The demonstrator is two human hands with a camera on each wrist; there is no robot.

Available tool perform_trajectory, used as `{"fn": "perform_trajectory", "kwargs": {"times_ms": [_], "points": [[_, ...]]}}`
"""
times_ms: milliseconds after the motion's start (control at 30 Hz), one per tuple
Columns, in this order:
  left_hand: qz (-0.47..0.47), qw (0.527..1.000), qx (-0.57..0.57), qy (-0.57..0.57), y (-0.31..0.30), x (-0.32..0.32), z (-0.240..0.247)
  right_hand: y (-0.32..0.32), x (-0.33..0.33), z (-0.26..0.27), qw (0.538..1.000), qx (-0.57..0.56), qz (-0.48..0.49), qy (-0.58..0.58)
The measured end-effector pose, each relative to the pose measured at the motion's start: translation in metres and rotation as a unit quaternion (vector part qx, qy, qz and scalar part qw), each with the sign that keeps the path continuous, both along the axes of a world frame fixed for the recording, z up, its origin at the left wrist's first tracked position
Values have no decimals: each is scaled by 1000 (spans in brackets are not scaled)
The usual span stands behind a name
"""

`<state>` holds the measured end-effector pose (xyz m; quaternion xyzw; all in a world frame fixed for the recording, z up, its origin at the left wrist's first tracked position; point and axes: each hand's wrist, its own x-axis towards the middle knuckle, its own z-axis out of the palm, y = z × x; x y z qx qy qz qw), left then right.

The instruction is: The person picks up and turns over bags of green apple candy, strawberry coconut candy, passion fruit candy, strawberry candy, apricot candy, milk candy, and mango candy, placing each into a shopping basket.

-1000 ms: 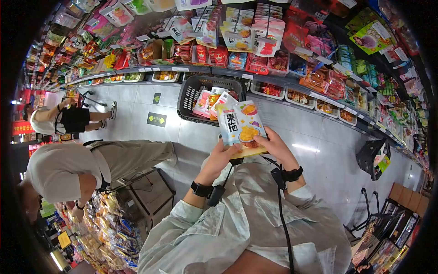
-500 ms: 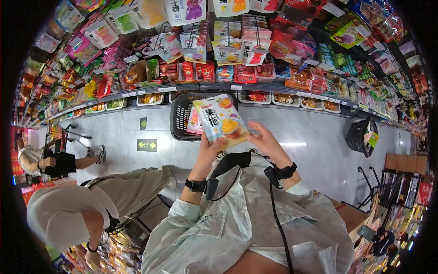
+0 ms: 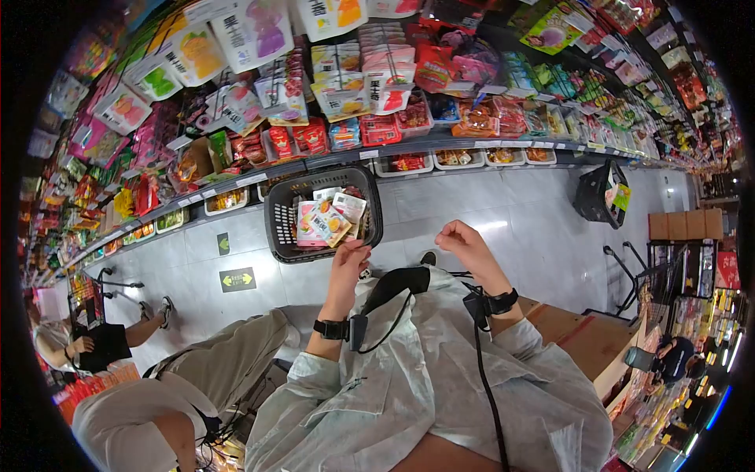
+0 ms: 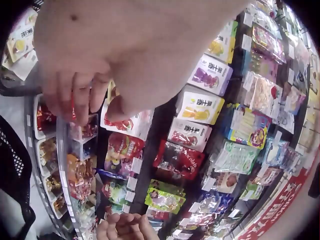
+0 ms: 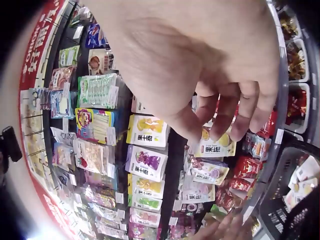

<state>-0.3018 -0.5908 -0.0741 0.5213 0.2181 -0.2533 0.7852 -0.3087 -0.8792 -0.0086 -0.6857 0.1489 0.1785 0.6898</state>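
Both hands are empty. My left hand (image 3: 346,271), fingers loosely curled, is just in front of the near edge of a black plastic shopping basket (image 3: 277,228). Farther right, my right hand (image 3: 468,248) is raised over the floor with its fingers loosely bent. Inside the basket a white-and-yellow fruit snack pouch (image 3: 330,223) lies on top, beside a pink pouch (image 3: 307,228) and a white pouch (image 3: 350,206). The left wrist view shows the left hand (image 4: 125,60) with nothing in its fingers; the right wrist view shows the same of the right hand (image 5: 200,65).
A shelf (image 3: 425,145) of hanging snack pouches and trays runs behind the basket. A second black basket (image 3: 594,197) stands on the floor at right. A person in a white shirt (image 3: 130,425) is close at left, with another person (image 3: 59,346) farther off. Cardboard boxes (image 3: 686,226) stand at right.
The white-and-yellow pouch, earlier held in both hands, has been let go and lies in the basket. The hands have moved apart, and the view has shifted, with the basket now farther left.
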Motion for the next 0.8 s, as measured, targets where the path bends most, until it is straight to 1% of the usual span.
{"fn": "perform_trajectory", "kwargs": {"times_ms": [100,200,300,400,533,633,700,800], "points": [[-43,999,1,2,-27,4,2,-26,-5,-9,1000,1,-2,2],[-60,998,24,-6,-62,11,5,-61,-9,-11,1000,-7,-3,1],[-66,997,43,-13,-102,16,11,-102,-15,-15,998,23,-48,-34],[-86,995,45,-14,-146,18,13,-154,-20,-17,998,21,-55,-30],[-128,991,43,-13,-204,17,18,-213,-23,-23,995,13,-97,-37],[-174,984,39,-18,-241,21,24,-245,-25,-23,985,69,-151,-45],[-201,979,29,-20,-262,27,29,-262,-26,-25,983,70,-166,-38],[-226,973,46,-24,-285,37,30,-280,-29,-35,978,86,-186,-35]]}}
